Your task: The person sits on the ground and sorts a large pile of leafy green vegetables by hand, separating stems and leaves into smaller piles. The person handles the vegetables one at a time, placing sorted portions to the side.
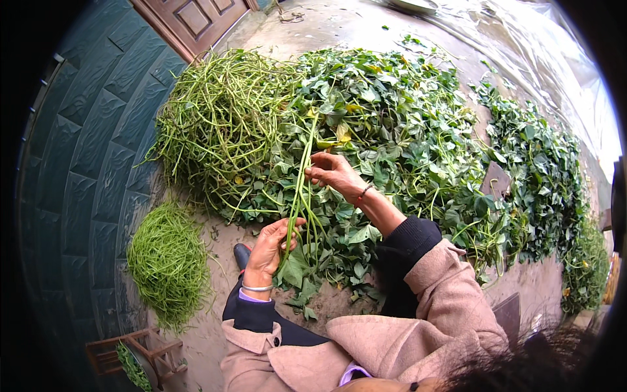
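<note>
My left hand (266, 248), a silver bangle on its wrist, is closed around the lower part of a few long green vine stems (302, 189). They rise at a slant above the leaf pile, and a broad leaf (292, 269) hangs just below that hand. Higher up, my right hand (331, 172) is pinched at the same stems, its fingertips against them; a thin dark band circles the wrist. Behind both hands spreads a big heap of leafy green vines (405, 137), with a few yellow leaves among them.
A tall pile of bare stems (222, 117) lies far left, and a smaller pile of thin green stalks (168, 258) nearer. A wooden stool (153, 353) stands lower left by a green tiled wall (72, 170). Plastic sheeting (522, 52) covers the far right; a brown door (192, 23) is behind.
</note>
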{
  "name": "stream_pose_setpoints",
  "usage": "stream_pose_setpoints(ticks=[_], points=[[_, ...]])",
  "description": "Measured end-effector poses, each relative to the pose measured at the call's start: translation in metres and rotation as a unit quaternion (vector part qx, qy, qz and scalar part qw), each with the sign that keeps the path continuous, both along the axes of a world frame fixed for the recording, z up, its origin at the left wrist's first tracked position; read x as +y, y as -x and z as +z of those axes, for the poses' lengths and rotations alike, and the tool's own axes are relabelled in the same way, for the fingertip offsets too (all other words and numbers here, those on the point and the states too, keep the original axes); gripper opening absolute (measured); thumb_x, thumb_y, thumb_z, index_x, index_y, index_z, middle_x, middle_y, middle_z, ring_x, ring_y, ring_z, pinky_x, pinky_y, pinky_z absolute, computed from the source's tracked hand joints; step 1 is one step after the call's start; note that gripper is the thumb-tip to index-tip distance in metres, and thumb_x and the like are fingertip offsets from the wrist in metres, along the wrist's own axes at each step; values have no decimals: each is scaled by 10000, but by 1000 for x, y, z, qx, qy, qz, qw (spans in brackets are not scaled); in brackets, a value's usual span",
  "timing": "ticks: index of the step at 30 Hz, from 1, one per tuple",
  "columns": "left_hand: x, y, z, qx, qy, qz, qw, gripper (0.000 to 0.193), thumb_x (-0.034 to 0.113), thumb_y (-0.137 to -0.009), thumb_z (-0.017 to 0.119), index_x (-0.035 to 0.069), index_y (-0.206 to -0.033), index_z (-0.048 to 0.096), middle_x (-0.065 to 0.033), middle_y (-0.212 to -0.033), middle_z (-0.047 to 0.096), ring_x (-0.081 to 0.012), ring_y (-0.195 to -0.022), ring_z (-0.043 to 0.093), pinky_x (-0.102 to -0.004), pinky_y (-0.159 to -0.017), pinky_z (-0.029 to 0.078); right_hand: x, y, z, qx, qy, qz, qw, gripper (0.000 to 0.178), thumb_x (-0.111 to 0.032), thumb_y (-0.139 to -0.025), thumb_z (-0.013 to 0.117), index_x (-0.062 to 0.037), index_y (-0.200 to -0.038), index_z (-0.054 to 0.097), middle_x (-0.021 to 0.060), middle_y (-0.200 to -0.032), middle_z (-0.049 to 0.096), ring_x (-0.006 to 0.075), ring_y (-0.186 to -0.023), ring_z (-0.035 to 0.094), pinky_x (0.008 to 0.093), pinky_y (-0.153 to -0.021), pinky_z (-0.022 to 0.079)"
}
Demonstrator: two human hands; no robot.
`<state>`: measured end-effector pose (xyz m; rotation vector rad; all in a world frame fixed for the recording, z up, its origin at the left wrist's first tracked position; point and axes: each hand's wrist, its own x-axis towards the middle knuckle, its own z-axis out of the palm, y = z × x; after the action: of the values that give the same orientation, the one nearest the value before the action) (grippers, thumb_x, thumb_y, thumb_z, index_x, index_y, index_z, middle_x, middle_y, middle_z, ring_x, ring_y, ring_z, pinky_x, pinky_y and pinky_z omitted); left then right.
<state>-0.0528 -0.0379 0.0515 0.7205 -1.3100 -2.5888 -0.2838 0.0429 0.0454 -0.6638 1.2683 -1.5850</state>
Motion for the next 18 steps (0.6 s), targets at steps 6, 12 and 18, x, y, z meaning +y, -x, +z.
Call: stream_pose_setpoints(ticks=[6,12,18], points=[[-1,-5,12,-2,-25,1,1000,266,105,-919,544,-67,-1116,595,-9,-790,602,-22,-534,413,-168,-526,371,-1,8,-17,131,55,-1,990,123,-93,-848,620,-8,-935,607,41,-764,627,145,-652,576,292,-596,473],[-6,-23,25,-23,26,32,999,252,146,-918,576,-44,-1077,625,36,-732,569,-10,-518,386,-164,-493,333,10,52,-32,608,-102,-217,757,54,-90,-814,555,-82,-829,607,117,-764,603,317,-726,600,419,-639,484],[10,-8,-7,-107,297,112,942,142,110,-870,656,18,-974,689,65,-708,550,-20,-584,437,-175,-516,355,-7,21,-31,102,-30,-137,985,92,-122,-936,529,-34,-956,547,-15,-668,530,63,-546,467,219,-491,394]])
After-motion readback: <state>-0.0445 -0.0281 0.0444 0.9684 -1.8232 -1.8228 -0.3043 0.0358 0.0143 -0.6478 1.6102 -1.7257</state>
